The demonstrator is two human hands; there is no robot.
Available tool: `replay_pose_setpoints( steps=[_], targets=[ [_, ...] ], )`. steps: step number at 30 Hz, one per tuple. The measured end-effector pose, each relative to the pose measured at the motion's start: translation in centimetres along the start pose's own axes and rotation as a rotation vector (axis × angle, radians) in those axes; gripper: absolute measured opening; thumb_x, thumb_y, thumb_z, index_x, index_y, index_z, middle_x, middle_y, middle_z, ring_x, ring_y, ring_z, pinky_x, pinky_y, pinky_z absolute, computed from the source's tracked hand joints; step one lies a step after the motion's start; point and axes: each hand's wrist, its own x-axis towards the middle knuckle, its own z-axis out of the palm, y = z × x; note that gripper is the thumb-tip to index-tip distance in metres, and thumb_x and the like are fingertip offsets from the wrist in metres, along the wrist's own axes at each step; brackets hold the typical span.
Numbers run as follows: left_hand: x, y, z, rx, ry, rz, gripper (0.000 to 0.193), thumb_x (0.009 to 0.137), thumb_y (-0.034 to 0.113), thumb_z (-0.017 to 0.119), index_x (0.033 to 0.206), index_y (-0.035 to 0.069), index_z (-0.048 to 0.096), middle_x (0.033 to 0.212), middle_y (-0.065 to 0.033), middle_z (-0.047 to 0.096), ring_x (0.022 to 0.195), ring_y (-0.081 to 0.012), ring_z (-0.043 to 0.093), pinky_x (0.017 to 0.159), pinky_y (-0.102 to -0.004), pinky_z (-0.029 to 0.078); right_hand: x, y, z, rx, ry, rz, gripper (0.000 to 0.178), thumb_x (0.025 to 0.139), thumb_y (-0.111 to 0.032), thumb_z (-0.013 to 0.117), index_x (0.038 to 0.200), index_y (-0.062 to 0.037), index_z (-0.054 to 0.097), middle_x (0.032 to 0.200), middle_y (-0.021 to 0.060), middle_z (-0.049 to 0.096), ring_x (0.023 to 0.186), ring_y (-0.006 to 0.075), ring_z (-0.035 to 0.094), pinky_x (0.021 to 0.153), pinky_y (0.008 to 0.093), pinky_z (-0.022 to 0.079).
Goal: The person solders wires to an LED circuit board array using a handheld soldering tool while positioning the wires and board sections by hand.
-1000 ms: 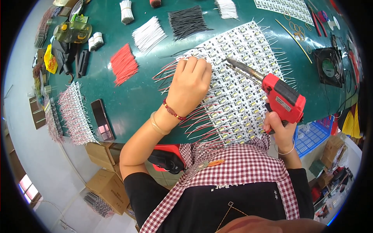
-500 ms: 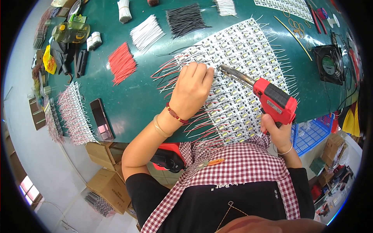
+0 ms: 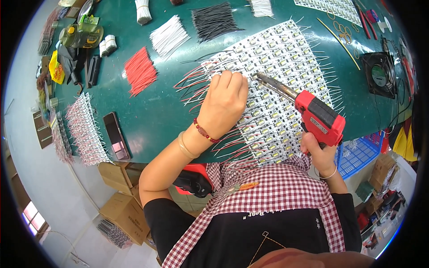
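Note:
A white panel of LED circuit boards (image 3: 286,58) lies on the green table, with red, black and white wires along its left edge and thin wires along its right. My right hand (image 3: 315,145) is closed round the handle of a red and black soldering gun (image 3: 319,117). Its tip rests at or just over the panel's upper middle, close to my left fingers. Bent over the panel's left part, my left hand (image 3: 225,98) has its fingers curled together and pointing down. The back of the hand hides whatever is between its fingertips.
Piles of red wires (image 3: 140,71), white wires (image 3: 170,36) and black wires (image 3: 217,21) lie beyond the panel. A phone (image 3: 117,136) and a wired panel (image 3: 87,129) are at left. A black fan (image 3: 379,75) stands at right, above a blue crate (image 3: 359,156).
The soldering gun has shifted slightly right, its tip a little farther from my left fingers. My left hand has moved slightly right, still curled over the panel.

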Motion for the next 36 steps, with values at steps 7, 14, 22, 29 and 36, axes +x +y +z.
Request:
replay_pose_setpoints(
  steps=[7, 14, 22, 29, 36],
  targets=[
    [-0.37, 0.17, 0.07, -0.007, -0.003, -0.009, 0.023, 0.077, 0.006, 0.058, 0.097, -0.004, 0.062, 0.086, -0.0091, 0.049, 0.083, -0.0222, 0.05, 0.073, -0.0326, 0.041, 0.32, 0.21, 0.01, -0.123, -0.065, -0.225, 0.025, 0.096, -0.006, 0.058, 0.117, 0.0061, 0.057, 0.07, 0.0047, 0.06, 0.058, 0.0104, 0.056, 0.054, 0.0242, 0.045],
    [-0.74, 0.23, 0.24, -0.095, 0.054, -0.052, 0.03, 0.076, 0.001, 0.061, 0.105, -0.002, 0.065, 0.083, -0.0088, 0.05, 0.078, -0.024, 0.05, 0.07, -0.0352, 0.042, 0.39, -0.07, 0.17, -0.07, -0.056, -0.195, 0.024, 0.095, -0.006, 0.059, 0.116, 0.0057, 0.058, 0.071, 0.0042, 0.061, 0.058, 0.0102, 0.057, 0.054, 0.0238, 0.045],
    [-0.69, 0.17, 0.32, -0.113, 0.051, -0.066, 0.029, 0.075, 0.0, 0.061, 0.104, 0.0, 0.065, 0.081, -0.0083, 0.048, 0.077, -0.0238, 0.05, 0.069, -0.0353, 0.041, 0.57, -0.21, 0.56, -0.079, -0.035, -0.19, 0.013, 0.095, -0.005, 0.059, 0.104, 0.0041, 0.059, 0.069, 0.0044, 0.061, 0.058, 0.0106, 0.057, 0.054, 0.0241, 0.046],
    [-0.44, 0.33, 0.34, -0.096, 0.053, -0.05, 0.024, 0.076, 0.003, 0.06, 0.099, -0.002, 0.063, 0.083, -0.0091, 0.047, 0.078, -0.0237, 0.049, 0.07, -0.0347, 0.042, 0.59, -0.13, 0.31, -0.104, -0.047, -0.205, 0.008, 0.095, -0.005, 0.059, 0.095, 0.0025, 0.06, 0.069, 0.0042, 0.061, 0.057, 0.0102, 0.057, 0.053, 0.0242, 0.046],
    [-0.45, 0.32, 0.41, -0.128, 0.06, -0.08, 0.026, 0.076, 0.0, 0.061, 0.102, -0.001, 0.064, 0.081, -0.0093, 0.048, 0.077, -0.025, 0.05, 0.069, -0.0357, 0.042, 0.71, -0.42, 0.55, -0.083, -0.051, -0.179, 0.007, 0.094, -0.006, 0.06, 0.092, 0.0007, 0.06, 0.07, 0.0038, 0.061, 0.057, 0.0098, 0.057, 0.053, 0.0238, 0.046]
  ],
)
